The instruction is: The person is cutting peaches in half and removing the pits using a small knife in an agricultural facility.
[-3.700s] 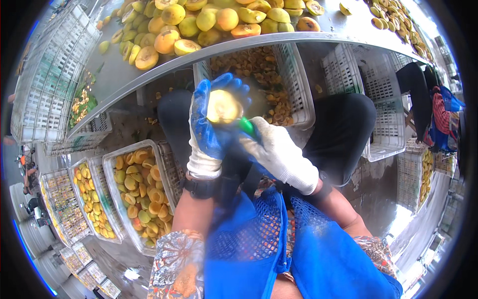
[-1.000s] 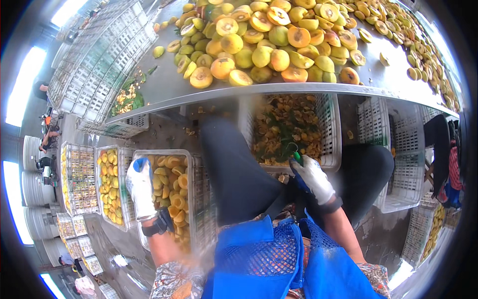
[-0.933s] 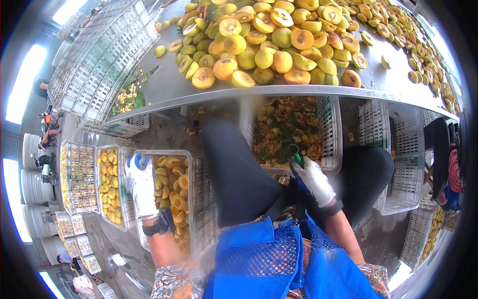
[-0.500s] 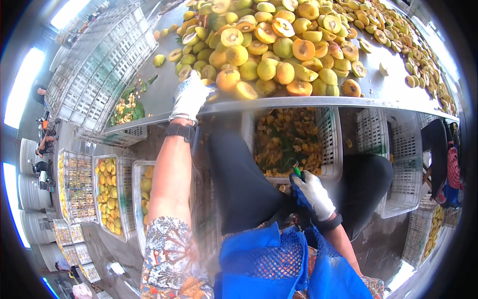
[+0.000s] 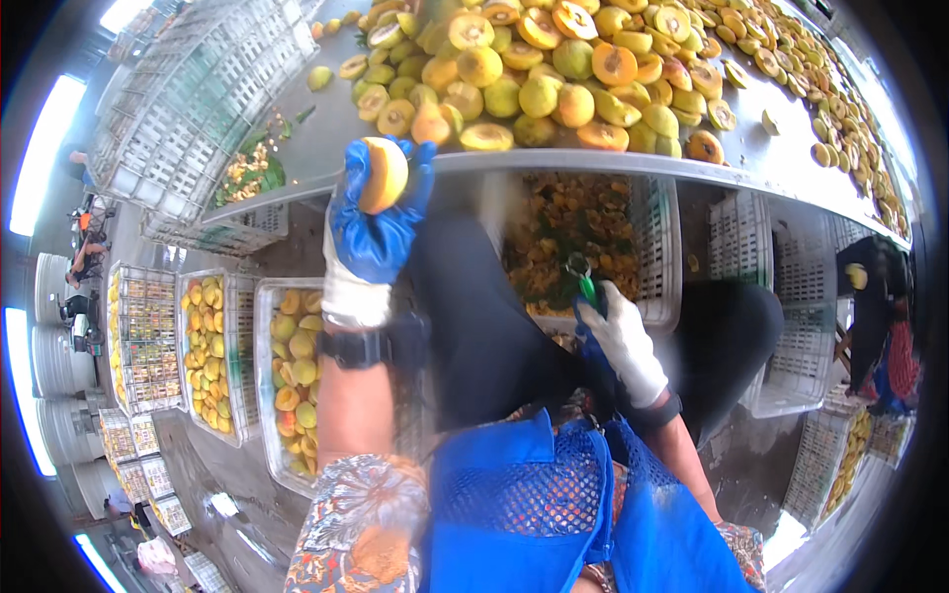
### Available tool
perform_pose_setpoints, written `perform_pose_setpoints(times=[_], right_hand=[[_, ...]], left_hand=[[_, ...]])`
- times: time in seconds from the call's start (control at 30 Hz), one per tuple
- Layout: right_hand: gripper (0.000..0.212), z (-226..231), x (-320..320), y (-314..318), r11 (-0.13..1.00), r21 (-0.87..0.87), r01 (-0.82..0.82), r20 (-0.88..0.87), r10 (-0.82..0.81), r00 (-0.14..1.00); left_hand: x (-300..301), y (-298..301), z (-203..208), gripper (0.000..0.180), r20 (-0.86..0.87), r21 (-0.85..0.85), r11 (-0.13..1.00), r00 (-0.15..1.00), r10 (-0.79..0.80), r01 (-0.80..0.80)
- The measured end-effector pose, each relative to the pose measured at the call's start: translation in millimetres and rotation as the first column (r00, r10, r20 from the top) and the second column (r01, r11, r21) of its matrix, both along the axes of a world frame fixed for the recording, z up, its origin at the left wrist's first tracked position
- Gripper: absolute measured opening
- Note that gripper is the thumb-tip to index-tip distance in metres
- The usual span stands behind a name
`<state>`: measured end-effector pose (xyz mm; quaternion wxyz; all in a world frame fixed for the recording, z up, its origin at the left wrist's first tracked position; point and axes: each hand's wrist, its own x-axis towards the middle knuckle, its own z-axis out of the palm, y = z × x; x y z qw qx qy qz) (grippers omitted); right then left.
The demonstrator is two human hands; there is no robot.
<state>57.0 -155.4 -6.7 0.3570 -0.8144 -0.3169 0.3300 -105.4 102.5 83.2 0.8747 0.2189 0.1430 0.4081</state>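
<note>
Half a second ago your left hand (image 5: 374, 222), in its blue and white glove, was reaching up onto the grey metal counter (image 5: 326, 148); now it has drawn back to the counter's near edge and is closed around a round yellow-orange fruit (image 5: 384, 174), holding it just below the rim with the fingers wrapped behind it. Your right hand (image 5: 623, 341), in a white glove, sits lower, above your lap, and is clenched on a small green-handled tool (image 5: 585, 287) whose metal tip points up.

On the counter above lies a heap of the same yellow fruits, whole and halved (image 5: 554, 69). Beneath it, a white slatted plastic crate (image 5: 652, 247) holds what looks like orange scraps and pits. To your left on the floor, a white crate of halved fruit (image 5: 297, 366) stands just beside your leg.

Judging by its look, the fruit is light, soft-fleshed and easily bruised, and its skin may be slick with juice. Cup it around its widest part with gentle, even pressure rather than pinching it.
</note>
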Motion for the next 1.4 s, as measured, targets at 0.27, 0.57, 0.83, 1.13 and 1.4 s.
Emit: perform_pose_setpoints(times=[0.27, 0.57, 0.83, 1.13, 1.4], right_hand=[[0.022, 102, -18, 17, 0.969, 0.245, -0.019, -0.079, 0.039, 0.996], [0.028, 64, -41, 16, 0.923, 0.361, -0.133, 0.196, 0.064, 0.979], [0.030, 36, -52, 12, 0.916, 0.302, -0.264, 0.331, 0.159, 0.930], [0.029, 18, -52, 8, 0.934, 0.244, -0.263, 0.173, 0.225, 0.959], [0.028, 54, -43, 5, 0.962, 0.224, -0.159, -0.680, 0.271, 0.681]], left_hand=[[31, -88, -33, 0.058, 0.071, -0.350, 0.927, 0.991, -0.118, 0.135], [50, -127, -47, 0.039, -0.272, 0.308, 0.951, 0.961, 0.056, 0.032], [39, -128, -52, 0.046, -0.161, 0.032, 0.992, 0.980, -0.114, 0.121], [39, -118, -91, 0.041, -0.599, 0.554, 0.793, 0.783, 0.167, 0.255], [30, -112, -76, 0.039, -0.657, 0.188, 0.911, 0.737, -0.161, 0.367]])
